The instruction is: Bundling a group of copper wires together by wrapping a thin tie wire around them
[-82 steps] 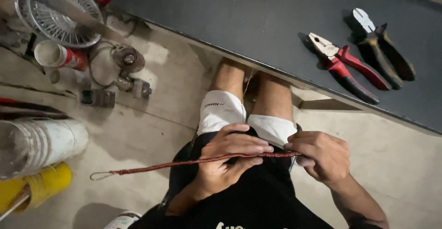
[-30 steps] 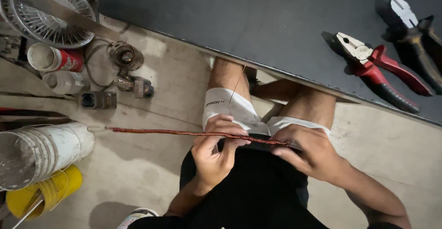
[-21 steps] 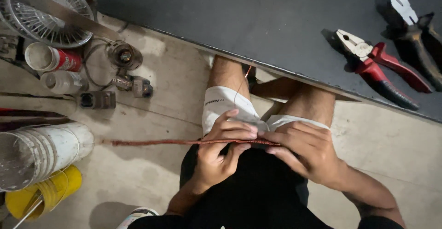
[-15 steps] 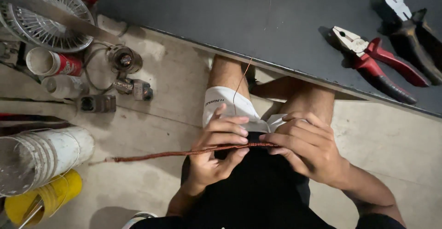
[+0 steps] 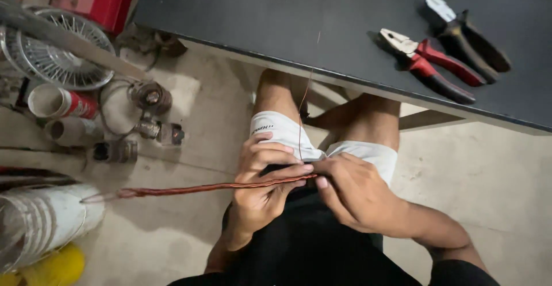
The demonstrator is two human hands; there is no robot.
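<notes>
A long twisted bundle of copper-coloured wire [image 5: 190,189] runs level from my lap out to the left, over the floor. My left hand [image 5: 264,188] is closed around the bundle near its right end. My right hand [image 5: 353,191] pinches that same end, its fingertips touching those of the left hand. A single thin strand [image 5: 306,99] rises from the hands up to the edge of the dark table [image 5: 287,16]. I sit with my bare knees under the table.
Red-handled pliers [image 5: 428,64] and black-handled cutters [image 5: 468,33] lie on the table at the right. On the floor at the left are a wire fan guard [image 5: 54,59], cans [image 5: 60,103], small metal parts [image 5: 152,99], a white bucket [image 5: 40,223] and a yellow container [image 5: 52,266].
My right hand has slid left along the wire until it meets my left hand. The free end of the bundle has swung slightly and stays out to the left.
</notes>
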